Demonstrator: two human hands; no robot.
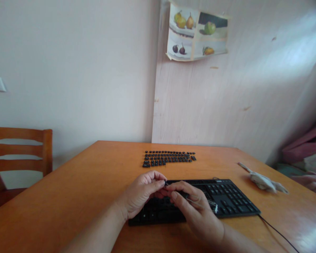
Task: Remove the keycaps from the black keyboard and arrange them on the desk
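Note:
Over a black keyboard [230, 202] my two hands meet, fingertips nearly touching. My left hand [144, 191] pinches a small black keycap [166, 182] between thumb and fingers. In the curled fingers of my right hand [193, 207] is what looks like a wire keycap puller [196, 201], its thin wires sticking out to the right and the rest mostly hidden. Keys still sit on the keyboard's right side; the part under my hands is largely covered. Beyond the keyboard, black keycaps [168, 157] lie in rows on the wooden table [94, 182].
A crumpled pale cloth or glove [265, 182] lies at the right of the table. The keyboard's cable [276, 232] trails off the lower right. A wooden chair [47, 151] stands at the left. Another person's hand [312, 182] shows at the far right edge.

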